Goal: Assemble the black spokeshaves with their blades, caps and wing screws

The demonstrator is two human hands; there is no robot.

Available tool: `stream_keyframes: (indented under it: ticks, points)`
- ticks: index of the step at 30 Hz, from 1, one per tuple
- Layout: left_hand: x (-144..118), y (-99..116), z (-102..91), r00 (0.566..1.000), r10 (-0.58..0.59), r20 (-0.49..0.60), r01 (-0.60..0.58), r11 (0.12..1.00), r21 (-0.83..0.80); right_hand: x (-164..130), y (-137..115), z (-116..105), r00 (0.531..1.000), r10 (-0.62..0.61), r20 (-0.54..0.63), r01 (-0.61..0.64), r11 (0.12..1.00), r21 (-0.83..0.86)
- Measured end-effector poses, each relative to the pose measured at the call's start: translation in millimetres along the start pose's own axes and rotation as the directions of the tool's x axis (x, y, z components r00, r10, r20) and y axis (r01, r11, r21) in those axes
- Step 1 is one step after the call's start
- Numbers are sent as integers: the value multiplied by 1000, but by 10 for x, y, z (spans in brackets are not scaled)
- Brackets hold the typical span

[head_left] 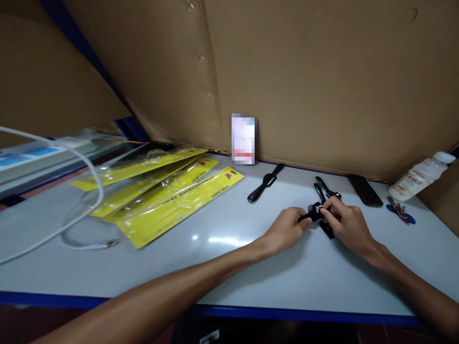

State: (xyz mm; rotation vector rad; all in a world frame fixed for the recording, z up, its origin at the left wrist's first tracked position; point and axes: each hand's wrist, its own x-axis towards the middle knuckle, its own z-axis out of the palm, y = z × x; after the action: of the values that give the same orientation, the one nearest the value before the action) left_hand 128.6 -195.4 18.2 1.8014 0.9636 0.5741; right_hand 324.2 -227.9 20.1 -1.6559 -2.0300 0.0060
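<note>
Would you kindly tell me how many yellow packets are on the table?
3, fanned and overlapping left of centre: back, middle, front. More may hide underneath.

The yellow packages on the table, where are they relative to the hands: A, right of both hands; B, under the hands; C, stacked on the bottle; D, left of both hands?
D: the yellow packages lie fanned out left of the left hand and right hand.
</note>
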Motion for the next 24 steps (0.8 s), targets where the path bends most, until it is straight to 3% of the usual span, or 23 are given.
stream_keyframes:
  ticks: [4,8,12,24]
  points:
    - [17,-15,-23,996,-77,49,83,988,-133,7,-13,3,999,25,26,-27,996,82]
    - [6,-13,-21,994,-97,57,106,974,-200,-27,-78,-17,998,-55,38,49,991,126]
    - [10,-11,-9,993,-104,60,114,971,-210,-51,-83,-20,989,-144,28,139,981,137]
    - [-3,-5,-26,993,-114,37,119,976,-183,-47,-8,3,996,-92,-15,92,996,13]
